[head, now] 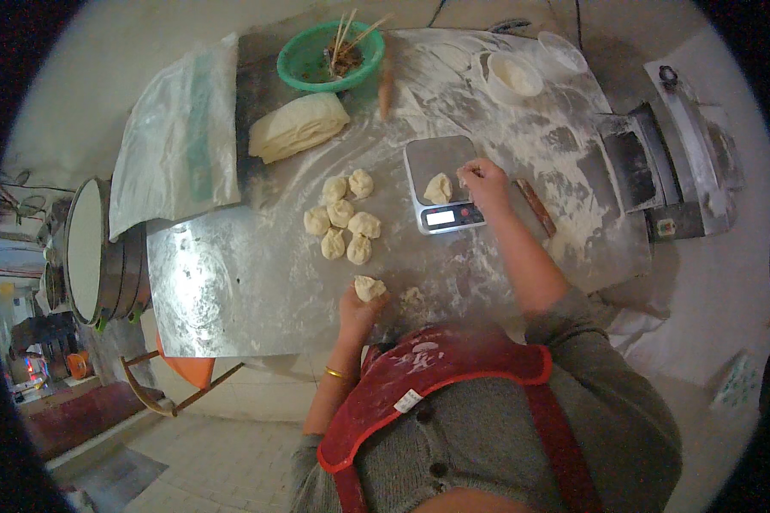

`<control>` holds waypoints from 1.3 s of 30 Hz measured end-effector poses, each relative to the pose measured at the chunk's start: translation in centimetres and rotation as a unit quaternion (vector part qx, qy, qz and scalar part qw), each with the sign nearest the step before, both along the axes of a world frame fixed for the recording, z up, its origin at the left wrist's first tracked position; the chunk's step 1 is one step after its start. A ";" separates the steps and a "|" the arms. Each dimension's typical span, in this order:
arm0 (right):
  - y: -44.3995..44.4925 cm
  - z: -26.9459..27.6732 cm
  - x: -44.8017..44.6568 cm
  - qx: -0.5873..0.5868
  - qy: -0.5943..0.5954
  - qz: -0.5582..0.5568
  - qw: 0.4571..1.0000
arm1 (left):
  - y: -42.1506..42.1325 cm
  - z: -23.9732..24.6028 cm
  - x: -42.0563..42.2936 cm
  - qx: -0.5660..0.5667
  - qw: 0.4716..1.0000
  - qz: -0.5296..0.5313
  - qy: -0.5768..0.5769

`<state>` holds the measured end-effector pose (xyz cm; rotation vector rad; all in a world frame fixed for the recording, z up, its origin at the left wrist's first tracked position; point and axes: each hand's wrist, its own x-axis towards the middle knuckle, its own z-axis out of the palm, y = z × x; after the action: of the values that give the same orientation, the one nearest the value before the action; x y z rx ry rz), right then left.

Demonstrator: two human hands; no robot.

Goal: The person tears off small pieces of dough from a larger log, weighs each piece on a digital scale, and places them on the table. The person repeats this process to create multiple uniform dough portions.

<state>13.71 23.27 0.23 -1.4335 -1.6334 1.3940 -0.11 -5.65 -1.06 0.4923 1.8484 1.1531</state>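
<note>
My left hand (358, 317) grips a lump of dough (369, 288) near the table's front edge. On the plate of a digital kitchen scale (412, 168) rests another piece of dough (437, 188); the scale's display is lit. My right hand (487, 185) is over the right side of the scale, its fingers curled together just right of that piece. Whether a small bit is pinched in the fingertips is unclear. Several dough pieces (340, 213) sit in a cluster left of the scale. Behind them lies a large folded slab of dough (299, 126).
A green plastic bowl (286, 72) with chopsticks stands at the back, beside a wooden rolling pin (385, 90). Flour covers much of the metal table (263, 282). A white tub (513, 77) stands back right. A brown stick (536, 208) lies right of the scale, a plastic sack (167, 134) far left.
</note>
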 end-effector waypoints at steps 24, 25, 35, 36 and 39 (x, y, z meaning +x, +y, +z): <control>-14.9 3.2 -1.7 0.086 -0.010 0.406 0.910 | 1.7 2.7 1.0 -0.013 0.977 -0.145 0.157; -14.8 3.0 -1.7 0.125 -0.021 0.412 0.902 | 1.7 2.9 1.0 -0.026 0.967 -0.171 0.189; -14.3 1.4 -1.7 0.147 -0.037 0.494 0.856 | 1.5 1.9 2.1 -0.044 0.944 -0.178 0.273; -14.2 1.4 -1.7 0.136 -0.055 0.511 0.847 | 1.5 1.8 2.0 -0.046 0.939 -0.188 0.285; -14.0 1.9 -1.7 0.080 -0.085 0.538 0.835 | 1.5 1.6 1.8 -0.035 0.938 -0.226 0.261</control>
<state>12.05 9.23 2.14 -0.4559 -2.8051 1.5913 1.67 -4.12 0.57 1.2034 2.0496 0.6766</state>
